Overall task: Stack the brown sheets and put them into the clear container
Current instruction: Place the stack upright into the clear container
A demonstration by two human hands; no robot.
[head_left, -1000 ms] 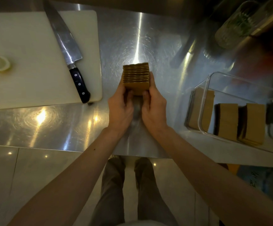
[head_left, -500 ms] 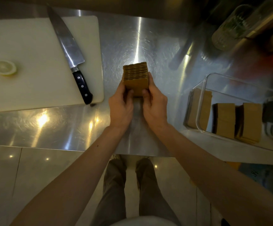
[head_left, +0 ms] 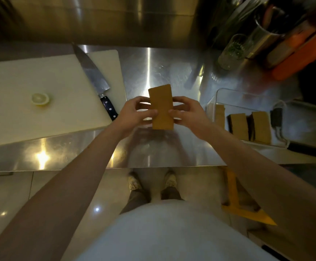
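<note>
A stack of brown sheets [head_left: 161, 106] is held above the steel counter [head_left: 153, 72], its flat brown face turned up toward me. My left hand [head_left: 134, 112] grips its left side and my right hand [head_left: 188, 112] grips its right side, thumbs on the top face. To the right stands the clear container [head_left: 234, 95]. Inside it stand three more bundles of brown sheets [head_left: 240, 125], upright and side by side.
A white cutting board [head_left: 40, 102] lies at the left with a large knife [head_left: 95, 81] and a lemon slice [head_left: 40, 98] on it. Jars, a metal cup and an orange item crowd the back right. The counter's front edge runs just below my hands.
The stack has been lifted and tipped, so its flat face shows instead of its ridged edge. Both hands shifted to the stack's sides. The camera view pulled back.
</note>
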